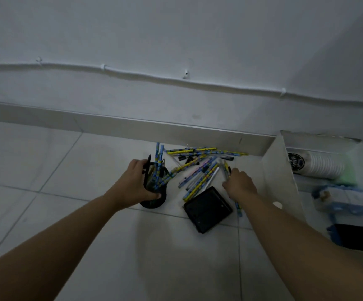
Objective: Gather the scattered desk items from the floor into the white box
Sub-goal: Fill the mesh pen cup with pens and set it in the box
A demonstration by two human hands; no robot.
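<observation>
A black pen cup (154,202) stands on the tiled floor with several blue and yellow pens upright in it. My left hand (134,184) grips the cup around its side. Scattered pens (200,170) and small black binder clips (189,159) lie in a heap by the baseboard. My right hand (239,184) pinches a few pens (227,170) at the heap's right edge; one pen end sticks out below the wrist. A black square tray (207,209) lies on the floor between my hands. The white box (282,170) stands open at the right.
Inside the white box lie a stack of white paper cups (324,165) and a green item (350,170). Blue and white things (341,200) and a dark object (358,237) sit near the right edge. A white baseboard (111,124) and wall run behind the heap.
</observation>
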